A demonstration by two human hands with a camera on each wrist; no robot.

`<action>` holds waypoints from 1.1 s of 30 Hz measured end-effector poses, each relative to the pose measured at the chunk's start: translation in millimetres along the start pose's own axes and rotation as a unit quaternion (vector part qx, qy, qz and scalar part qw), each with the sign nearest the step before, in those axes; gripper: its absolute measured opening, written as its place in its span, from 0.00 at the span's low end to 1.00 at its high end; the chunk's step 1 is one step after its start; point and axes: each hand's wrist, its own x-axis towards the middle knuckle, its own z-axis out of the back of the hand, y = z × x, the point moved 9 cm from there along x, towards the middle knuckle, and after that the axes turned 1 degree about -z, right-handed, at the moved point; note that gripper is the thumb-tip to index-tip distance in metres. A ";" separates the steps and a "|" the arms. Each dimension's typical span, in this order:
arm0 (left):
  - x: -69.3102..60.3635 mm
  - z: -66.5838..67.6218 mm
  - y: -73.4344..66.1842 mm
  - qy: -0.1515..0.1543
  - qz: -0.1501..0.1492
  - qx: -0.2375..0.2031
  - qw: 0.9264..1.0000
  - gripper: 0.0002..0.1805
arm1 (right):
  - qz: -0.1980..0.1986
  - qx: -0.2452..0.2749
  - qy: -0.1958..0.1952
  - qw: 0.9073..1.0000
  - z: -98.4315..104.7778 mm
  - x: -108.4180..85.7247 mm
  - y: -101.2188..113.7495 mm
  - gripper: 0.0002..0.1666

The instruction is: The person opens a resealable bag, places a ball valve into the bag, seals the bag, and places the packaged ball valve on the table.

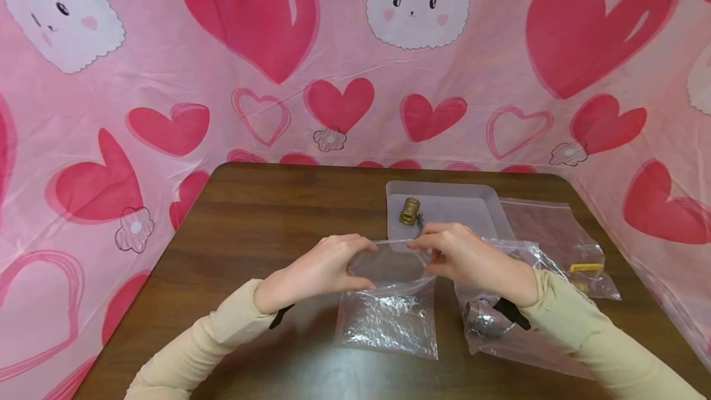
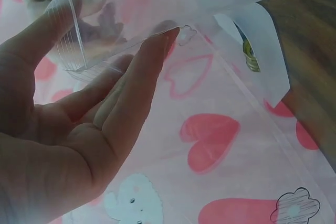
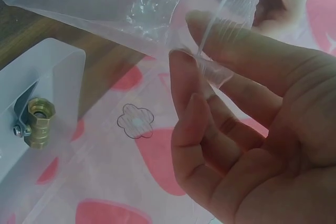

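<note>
A clear zip bag [image 1: 389, 326] stands with its mouth spread in front of me; nothing shows inside it. My left hand [image 1: 322, 267] curves round the left side of the mouth, its thumb at the near lip and its fingertips at the far lip. With thumb and forefinger, my right hand [image 1: 466, 258] pinches the mouth at the right, beside the zip strip; the other fingers curl loosely below in the right wrist view. Beyond the hands, a brass ball valve [image 1: 410, 210] with a grey metal lever [image 3: 26, 103] lies in a white tray [image 1: 478, 202].
Under my right forearm lies another clear bag [image 1: 528, 347] with a greyish rounded item [image 1: 486, 318] in it, partly hidden. Farther right is a clear bag [image 1: 539, 221] with a yellow-handled item [image 1: 586, 267]. The brown table [image 1: 266, 202] meets a heart-patterned cloth [image 1: 355, 54] behind.
</note>
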 end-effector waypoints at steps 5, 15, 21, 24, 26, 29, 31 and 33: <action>-0.1 -3.4 -0.1 -0.004 0.005 -0.001 1.000 0.32 | -0.008 -0.013 0.014 1.000 -1.4 -0.3 -0.2 0.24; 0.0 -12.1 -1.0 -0.013 0.005 0.018 1.000 0.29 | 0.009 0.016 -0.040 0.999 12.0 0.4 1.0 0.21; -0.1 -13.4 0.6 -0.025 0.002 0.024 0.999 0.27 | -0.017 0.003 -0.068 0.998 21.9 4.1 -20.0 0.22; -0.1 -14.0 2.7 -0.027 0.009 0.018 0.999 0.27 | -0.039 0.006 -0.069 0.997 20.6 7.8 -37.9 0.21; 0.1 -14.5 4.0 -0.026 0.014 0.016 0.999 0.27 | -0.058 0.020 -0.066 0.996 19.2 10.2 -51.3 0.21; 0.7 -15.3 5.3 -0.023 0.017 0.013 1.000 0.28 | -0.090 0.041 -0.056 0.994 16.7 13.6 -71.9 0.20; 1.4 -15.8 5.6 -0.023 0.014 0.014 1.000 0.28 | -0.110 0.052 -0.047 0.991 14.5 15.2 -85.5 0.20; 2.0 -16.4 5.4 -0.024 0.010 0.016 1.000 0.27 | -0.128 0.060 -0.036 0.989 11.4 16.7 -98.7 0.20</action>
